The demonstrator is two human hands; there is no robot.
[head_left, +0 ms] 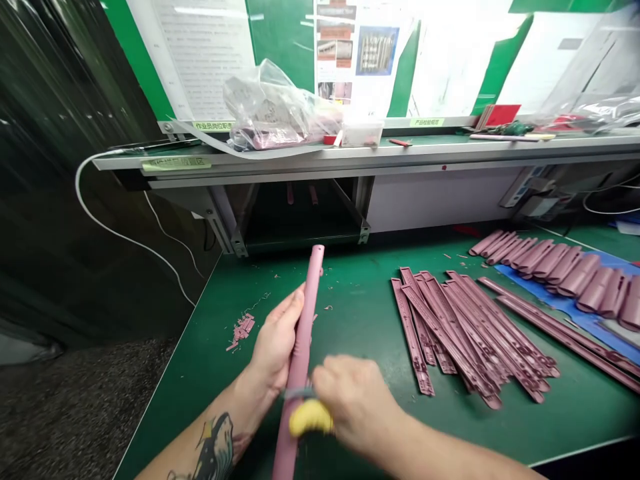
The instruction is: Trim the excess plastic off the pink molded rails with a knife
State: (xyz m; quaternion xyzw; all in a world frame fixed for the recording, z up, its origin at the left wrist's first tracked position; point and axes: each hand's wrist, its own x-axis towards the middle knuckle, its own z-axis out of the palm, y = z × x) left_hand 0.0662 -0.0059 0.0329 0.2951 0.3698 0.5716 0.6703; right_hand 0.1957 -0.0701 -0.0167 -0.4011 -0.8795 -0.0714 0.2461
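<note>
My left hand (277, 340) is wrapped round a long pink plastic part (301, 347), tube-like from this side, which slants up and away from me. Against its lower length, my right hand (353, 393) grips a yellow-handled tool (311, 418) with a thin grey metal edge lying across the pink surface. Motion blurs the right hand and the tool, so the tool's exact kind is unclear. Left of my hands, a small heap of pink shavings (243, 329) lies on the green tabletop (210, 373).
Several flat pink strips (465, 333) are piled to the right. Behind them, a row of curved pink pieces (560, 263) rests partly on a blue sheet (595, 320). A metal-edged shelf (300, 170) spans the back, carrying a clear plastic bag (280, 107) and a small clear box (363, 133).
</note>
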